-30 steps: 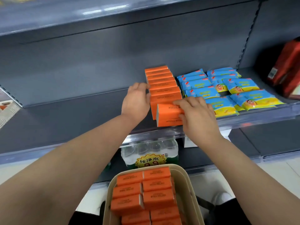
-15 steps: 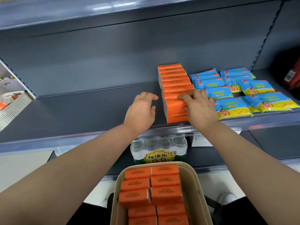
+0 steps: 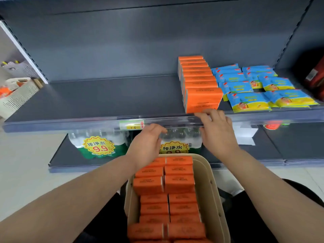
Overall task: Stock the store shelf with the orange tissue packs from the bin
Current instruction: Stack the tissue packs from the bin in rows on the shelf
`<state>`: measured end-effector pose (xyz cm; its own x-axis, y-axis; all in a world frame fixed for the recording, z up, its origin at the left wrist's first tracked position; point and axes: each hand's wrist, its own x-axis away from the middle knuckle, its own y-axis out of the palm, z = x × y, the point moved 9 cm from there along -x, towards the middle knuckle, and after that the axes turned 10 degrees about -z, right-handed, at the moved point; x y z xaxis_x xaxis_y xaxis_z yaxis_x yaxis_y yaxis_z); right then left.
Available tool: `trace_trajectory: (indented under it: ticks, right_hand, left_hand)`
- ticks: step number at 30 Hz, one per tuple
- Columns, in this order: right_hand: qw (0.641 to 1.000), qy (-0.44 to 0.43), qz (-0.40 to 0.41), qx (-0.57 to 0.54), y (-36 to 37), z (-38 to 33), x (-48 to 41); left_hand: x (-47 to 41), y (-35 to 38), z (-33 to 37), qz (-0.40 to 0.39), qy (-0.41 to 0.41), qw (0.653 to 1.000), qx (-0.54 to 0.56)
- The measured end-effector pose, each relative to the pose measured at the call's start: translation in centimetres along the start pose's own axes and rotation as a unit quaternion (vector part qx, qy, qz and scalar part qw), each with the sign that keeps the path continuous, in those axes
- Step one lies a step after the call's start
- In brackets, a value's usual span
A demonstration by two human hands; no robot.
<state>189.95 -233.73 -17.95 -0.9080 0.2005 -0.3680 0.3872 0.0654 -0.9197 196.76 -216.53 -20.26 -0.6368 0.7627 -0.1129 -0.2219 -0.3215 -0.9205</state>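
The orange tissue packs are being split between 2 places. 1 row (image 3: 199, 85) is being stood on edge on the shelf (image 3: 105, 100), running from the back panel to the front lip, with the front pack (image 3: 203, 100) sitting just behind the clear price rail (image 3: 70, 123). The rest (image 3: 178, 183) are being carried in the beige bin (image 3: 208, 181), packed in 2 columns. The row is being kept tight against the blue-and-yellow packs (image 3: 249, 100) on its right, probably so that the bare shelf to its left is being saved for further rows.

The right hand (image 3: 217, 132) is being held at the rail, just below the front pack, with its fingers only slightly bent and nothing in them. Whether the fingertips are touching the pack or only the rail cannot be told. The left hand (image 3: 147, 146) is being held over the far end of the bin, loosely curled and empty, which suggests that another pack is about to be taken.

The near end of the bin is being cut off by the bottom edge, so its full count is not being shown. The bottled water (image 3: 98, 146) on the lower shelf is being partly hidden by both hands. The print on the packs is being blurred, and a red item (image 3: 315, 79) at the far right is being cropped.
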Motion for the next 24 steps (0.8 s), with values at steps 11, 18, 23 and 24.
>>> trace_trajectory:
  ticks: [11,18,23,24]
  right_hand:
    - [0.943,-0.032,-0.331,-0.022,13.0,-5.4,10.7]
    - [0.920,-0.031,-0.391,-0.015,16.3,-5.8,12.3]
    - [0.924,-0.025,-0.381,0.008,17.5,-6.3,12.3]
    - [0.925,-0.024,-0.378,0.017,17.6,-6.4,12.3]
  left_hand:
    - [7.6,12.1,-3.7,-0.283,-0.096,0.938,-0.173]
    - [7.5,11.4,-5.2,-0.251,-0.137,0.945,-0.159]
    - [8.0,11.2,-5.8,-0.254,-0.161,0.938,-0.170]
    - [8.1,11.3,-6.0,-0.257,-0.165,0.936,-0.175]
